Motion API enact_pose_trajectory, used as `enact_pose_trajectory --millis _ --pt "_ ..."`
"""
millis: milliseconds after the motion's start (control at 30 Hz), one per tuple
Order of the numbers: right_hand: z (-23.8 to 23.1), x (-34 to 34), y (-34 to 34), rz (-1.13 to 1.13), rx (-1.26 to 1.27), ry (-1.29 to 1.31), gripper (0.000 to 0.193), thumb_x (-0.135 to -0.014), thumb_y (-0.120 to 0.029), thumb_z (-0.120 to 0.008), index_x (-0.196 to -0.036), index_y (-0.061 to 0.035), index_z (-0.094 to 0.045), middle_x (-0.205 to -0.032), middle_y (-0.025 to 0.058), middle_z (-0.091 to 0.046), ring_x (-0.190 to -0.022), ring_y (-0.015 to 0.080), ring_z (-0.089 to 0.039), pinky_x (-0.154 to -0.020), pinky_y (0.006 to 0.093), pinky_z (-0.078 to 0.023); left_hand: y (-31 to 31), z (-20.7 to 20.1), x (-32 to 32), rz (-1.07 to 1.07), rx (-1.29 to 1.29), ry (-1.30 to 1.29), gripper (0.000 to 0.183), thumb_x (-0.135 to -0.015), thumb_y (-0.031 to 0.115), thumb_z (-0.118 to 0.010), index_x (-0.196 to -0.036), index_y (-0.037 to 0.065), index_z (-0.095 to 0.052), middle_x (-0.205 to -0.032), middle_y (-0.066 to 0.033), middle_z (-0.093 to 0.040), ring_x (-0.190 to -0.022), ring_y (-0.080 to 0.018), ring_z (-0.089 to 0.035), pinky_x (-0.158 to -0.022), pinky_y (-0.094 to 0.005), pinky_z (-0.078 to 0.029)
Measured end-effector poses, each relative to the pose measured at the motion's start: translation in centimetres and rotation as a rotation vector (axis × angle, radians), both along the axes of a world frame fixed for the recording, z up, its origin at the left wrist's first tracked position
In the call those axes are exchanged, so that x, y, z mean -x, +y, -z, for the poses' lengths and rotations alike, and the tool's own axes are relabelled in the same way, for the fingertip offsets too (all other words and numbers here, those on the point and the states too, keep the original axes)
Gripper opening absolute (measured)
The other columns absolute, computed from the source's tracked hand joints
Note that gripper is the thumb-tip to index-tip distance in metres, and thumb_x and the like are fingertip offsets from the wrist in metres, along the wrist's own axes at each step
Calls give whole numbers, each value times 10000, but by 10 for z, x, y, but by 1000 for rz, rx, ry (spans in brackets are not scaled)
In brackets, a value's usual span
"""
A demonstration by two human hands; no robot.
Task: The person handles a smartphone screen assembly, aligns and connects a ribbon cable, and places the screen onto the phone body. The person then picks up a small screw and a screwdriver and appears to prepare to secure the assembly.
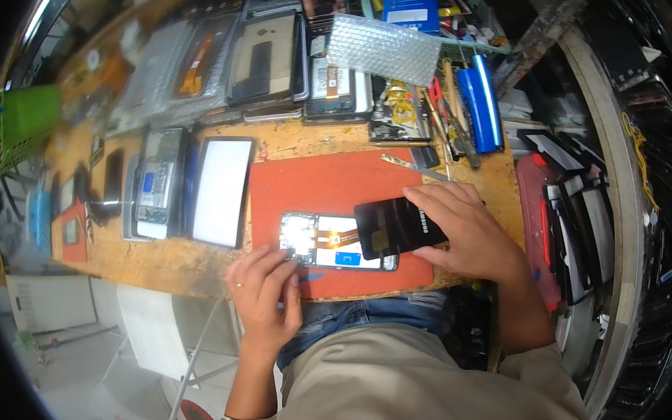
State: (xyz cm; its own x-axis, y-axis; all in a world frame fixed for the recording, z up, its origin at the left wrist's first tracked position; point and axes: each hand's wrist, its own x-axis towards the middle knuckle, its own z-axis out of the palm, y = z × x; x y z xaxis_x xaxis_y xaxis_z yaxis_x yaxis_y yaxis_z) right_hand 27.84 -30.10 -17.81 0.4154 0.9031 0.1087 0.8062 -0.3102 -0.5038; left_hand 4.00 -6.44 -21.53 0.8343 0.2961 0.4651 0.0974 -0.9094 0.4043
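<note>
An opened phone (354,257) lies on the red mat (291,176), its inside bright under the light, with orange ribbon cables and a blue patch. My right hand (468,232) is closed on a glossy black phone panel (388,228), thumb at the near edge and fingers over the far one. Tilted above the phone's right part, the panel hides some of it. An orange ribbon runs up to the panel's left edge; whether they are joined is unclear. At the phone's near left corner rests my left hand (264,295), fingers slightly bent, thumb apart, holding nothing.
A white-faced flat panel (222,191) and an opened phone (156,182) lie left of the mat. Behind are stacked phone parts (263,56), bubble wrap (384,48), hand tools (447,128) and a blue cylinder (480,103). A green basket (25,122) stands far left.
</note>
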Motion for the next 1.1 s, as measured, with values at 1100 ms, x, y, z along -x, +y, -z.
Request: enact_pose_trajectory --millis 1100 --pt "0 45 51 -97 -78 -116 843 -764 -344 -885 -1451 13 -550 -1242 155 -600 -1155 311 -564 -1018 454 -411 20 4 -1 -213 -10 -155 187 -889 -3 -652 -1070 10 -700 -1171 -181 -679 -1139 -368 -628 -1014 -465 -437"
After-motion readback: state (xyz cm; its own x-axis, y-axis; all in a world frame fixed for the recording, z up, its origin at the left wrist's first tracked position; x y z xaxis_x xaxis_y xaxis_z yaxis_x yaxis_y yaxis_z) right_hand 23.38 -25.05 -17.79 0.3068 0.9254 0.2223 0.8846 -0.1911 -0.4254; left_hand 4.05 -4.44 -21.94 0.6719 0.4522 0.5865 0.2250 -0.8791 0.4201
